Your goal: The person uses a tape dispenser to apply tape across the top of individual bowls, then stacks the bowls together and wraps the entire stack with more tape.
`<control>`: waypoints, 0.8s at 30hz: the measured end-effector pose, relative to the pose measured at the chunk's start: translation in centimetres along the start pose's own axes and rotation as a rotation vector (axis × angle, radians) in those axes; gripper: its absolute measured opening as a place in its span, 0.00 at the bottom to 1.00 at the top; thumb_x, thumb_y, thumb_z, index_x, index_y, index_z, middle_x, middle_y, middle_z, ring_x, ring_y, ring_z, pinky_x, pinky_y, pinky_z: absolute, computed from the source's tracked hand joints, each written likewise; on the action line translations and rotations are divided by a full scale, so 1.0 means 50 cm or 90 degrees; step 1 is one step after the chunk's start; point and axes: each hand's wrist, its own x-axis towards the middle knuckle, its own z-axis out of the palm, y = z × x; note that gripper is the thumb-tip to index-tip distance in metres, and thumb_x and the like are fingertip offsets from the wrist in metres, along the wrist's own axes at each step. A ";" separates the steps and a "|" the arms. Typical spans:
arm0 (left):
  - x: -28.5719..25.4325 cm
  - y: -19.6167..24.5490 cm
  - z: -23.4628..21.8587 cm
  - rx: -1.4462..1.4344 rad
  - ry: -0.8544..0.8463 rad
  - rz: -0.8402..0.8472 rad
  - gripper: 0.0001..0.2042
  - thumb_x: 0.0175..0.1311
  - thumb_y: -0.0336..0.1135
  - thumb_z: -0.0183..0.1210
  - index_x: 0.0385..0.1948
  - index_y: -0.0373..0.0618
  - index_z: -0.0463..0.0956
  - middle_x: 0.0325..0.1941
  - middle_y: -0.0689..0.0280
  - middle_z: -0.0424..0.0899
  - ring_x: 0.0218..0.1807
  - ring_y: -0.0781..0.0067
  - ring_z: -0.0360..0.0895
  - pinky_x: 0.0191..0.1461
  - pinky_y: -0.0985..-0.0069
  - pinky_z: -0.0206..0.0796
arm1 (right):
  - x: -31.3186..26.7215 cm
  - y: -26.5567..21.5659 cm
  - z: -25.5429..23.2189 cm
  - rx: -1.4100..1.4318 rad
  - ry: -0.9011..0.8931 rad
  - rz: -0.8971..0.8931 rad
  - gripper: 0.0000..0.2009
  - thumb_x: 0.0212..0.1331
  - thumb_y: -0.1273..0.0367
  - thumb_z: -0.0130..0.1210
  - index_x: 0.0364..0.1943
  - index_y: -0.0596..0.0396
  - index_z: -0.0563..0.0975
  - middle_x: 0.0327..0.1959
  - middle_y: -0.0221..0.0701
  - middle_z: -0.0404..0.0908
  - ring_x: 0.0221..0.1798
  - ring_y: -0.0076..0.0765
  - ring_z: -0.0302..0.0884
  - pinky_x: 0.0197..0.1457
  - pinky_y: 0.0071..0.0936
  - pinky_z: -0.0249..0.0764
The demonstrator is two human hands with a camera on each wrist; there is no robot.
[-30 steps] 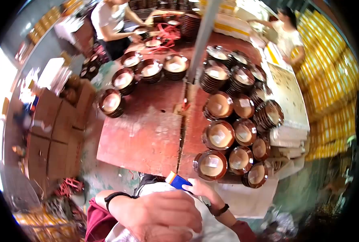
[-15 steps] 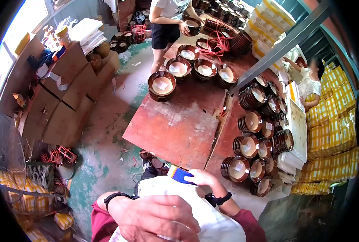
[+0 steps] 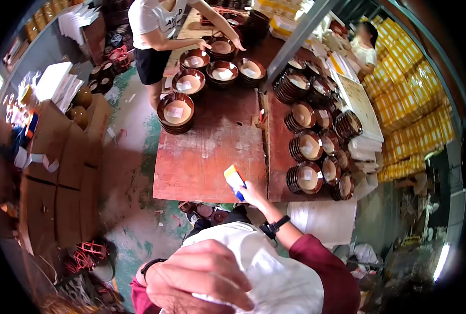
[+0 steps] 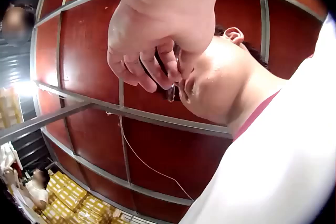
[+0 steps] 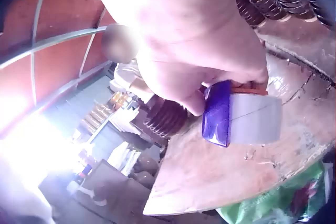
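My right hand point(image 3: 253, 193) grips a short blue-and-white roll point(image 3: 235, 181) with a yellow-orange end, held out over the near edge of the red table point(image 3: 206, 178). In the right wrist view, the fingers wrap over the top of this roll point(image 5: 254, 119), beside its glossy blue part. My left hand point(image 3: 204, 275) is raised close to the face, well away from the table. Its fingers point(image 4: 134, 71) bend loosely, with a small dark glossy edge point(image 4: 171, 94) by the fingertips; I cannot tell whether they pinch it.
Stacks of brown bowls point(image 3: 176, 111) with white slips inside stand at the table's far left; more stacks point(image 3: 306, 175) fill the right side. A grey post point(image 3: 301, 39) rises between them. One person point(image 3: 159, 31) handles bowls across the table. Cartons point(image 3: 47, 172) stand left, yellow-wrapped packs point(image 3: 413, 78) right.
My right hand has reached forward with the roll, from beside the body to over the table edge. The left hand stays near the face. The person opposite has set down a bowl stack.
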 end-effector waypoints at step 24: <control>-0.723 -0.205 -0.256 0.320 0.773 -0.697 0.08 0.68 0.31 0.60 0.30 0.39 0.81 0.30 0.67 0.82 0.32 0.80 0.74 0.38 0.81 0.66 | 0.132 -0.096 0.060 -0.170 0.442 -0.094 0.12 0.59 0.68 0.62 0.38 0.63 0.75 0.37 0.50 0.78 0.46 0.58 0.76 0.54 0.55 0.70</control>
